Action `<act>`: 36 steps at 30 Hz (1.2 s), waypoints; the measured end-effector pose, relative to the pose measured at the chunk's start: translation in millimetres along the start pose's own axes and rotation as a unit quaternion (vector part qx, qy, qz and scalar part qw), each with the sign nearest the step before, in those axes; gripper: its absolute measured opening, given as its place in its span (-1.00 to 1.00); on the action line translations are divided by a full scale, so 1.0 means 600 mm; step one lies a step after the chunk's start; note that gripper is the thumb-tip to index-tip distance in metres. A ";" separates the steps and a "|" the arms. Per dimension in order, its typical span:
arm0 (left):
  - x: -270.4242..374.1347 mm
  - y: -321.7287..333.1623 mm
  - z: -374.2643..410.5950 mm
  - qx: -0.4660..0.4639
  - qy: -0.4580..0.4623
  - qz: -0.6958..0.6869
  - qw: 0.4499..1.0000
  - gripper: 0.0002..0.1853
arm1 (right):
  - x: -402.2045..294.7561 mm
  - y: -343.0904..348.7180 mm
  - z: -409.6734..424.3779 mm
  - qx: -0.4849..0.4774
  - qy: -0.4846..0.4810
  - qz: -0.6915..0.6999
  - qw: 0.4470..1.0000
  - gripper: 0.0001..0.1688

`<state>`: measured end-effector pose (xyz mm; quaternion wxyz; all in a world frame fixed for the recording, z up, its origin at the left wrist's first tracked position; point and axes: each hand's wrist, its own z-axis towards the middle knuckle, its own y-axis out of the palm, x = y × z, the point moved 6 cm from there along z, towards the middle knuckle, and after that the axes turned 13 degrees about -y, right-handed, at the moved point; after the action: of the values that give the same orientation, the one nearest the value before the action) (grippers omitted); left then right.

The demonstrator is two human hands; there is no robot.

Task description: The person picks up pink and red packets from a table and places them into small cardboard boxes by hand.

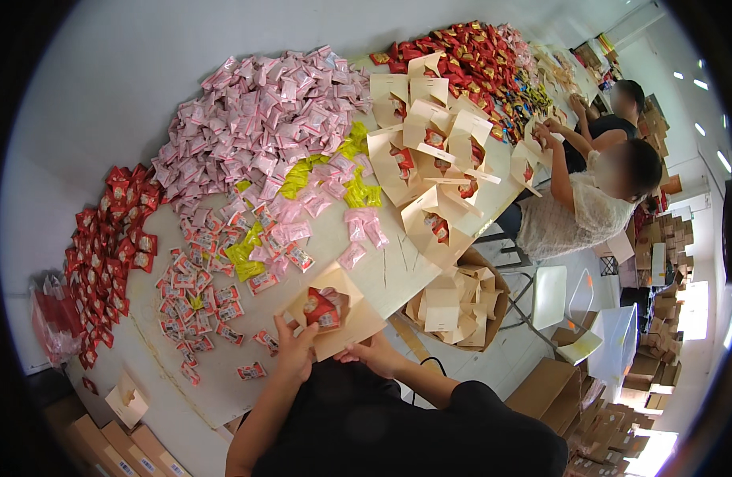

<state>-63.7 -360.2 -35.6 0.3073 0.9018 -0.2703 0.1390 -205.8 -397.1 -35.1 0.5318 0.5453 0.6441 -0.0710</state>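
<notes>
Between my two hands is a cream paper box (352,310) with its top open, held just over the table's near edge. A red packet (323,311) and some pinkish wrapping show inside it. My left hand (295,349) grips the box's left side, thumb at the rim. My right hand (375,355) holds its lower edge, with the fingers partly hidden. Beyond the box lie small red-and-white packets (187,286), pale pink packets (351,253) and yellow packets (245,256) on the white table (395,268).
A heap of pink-white sachets (264,119) and red packets (109,238) line the wall side. Filled cream boxes (437,137) crowd the table to the right. Below stands a carton of folded boxes (455,304). Two people (580,197) sit farther along, near a white chair (548,298).
</notes>
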 end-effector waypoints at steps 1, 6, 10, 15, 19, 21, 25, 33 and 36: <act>-0.004 0.014 -0.001 -0.020 -0.007 0.021 1.000 -0.25 | 0.003 -0.007 0.003 0.010 -0.020 -0.004 1.000 -0.46; -0.019 0.062 -0.008 -0.110 -0.032 0.079 0.990 -0.27 | 0.013 -0.058 0.001 0.099 -0.047 0.034 0.993 -0.61; -0.028 0.055 0.007 -0.100 -0.067 0.130 0.984 -0.23 | -0.013 -0.122 -0.008 0.125 -0.021 -0.012 0.992 -0.63; -0.006 0.019 0.019 -0.075 -0.080 0.182 0.977 -0.23 | -0.205 -0.364 0.007 0.254 -0.156 -0.142 0.944 -0.55; 0.025 -0.120 0.021 0.018 -0.071 0.118 0.990 -0.29 | -0.398 -0.566 0.037 0.416 -0.314 -0.020 0.853 -0.79; 0.054 -0.188 -0.003 0.061 -0.044 0.065 0.995 -0.30 | -0.441 -0.702 0.062 0.427 -0.333 0.042 0.840 -0.83; 0.088 -0.317 -0.113 0.226 0.014 0.023 0.974 -0.34 | -0.472 -0.826 0.153 0.346 -0.323 0.062 0.879 -0.75; 0.091 -0.458 -0.218 0.392 -0.009 -0.056 0.918 -0.32 | -0.463 -0.908 0.255 0.205 -0.252 -0.484 0.813 -0.89; 0.026 -0.495 -0.244 0.428 -0.030 -0.105 0.897 -0.33 | -0.446 -0.797 0.258 0.273 -0.229 -0.474 0.806 -0.90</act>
<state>106.8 -76.8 -58.5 -0.1042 0.9731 -0.0971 0.1809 -526.8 -857.8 -130.0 0.3933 0.2631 0.6360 -0.6096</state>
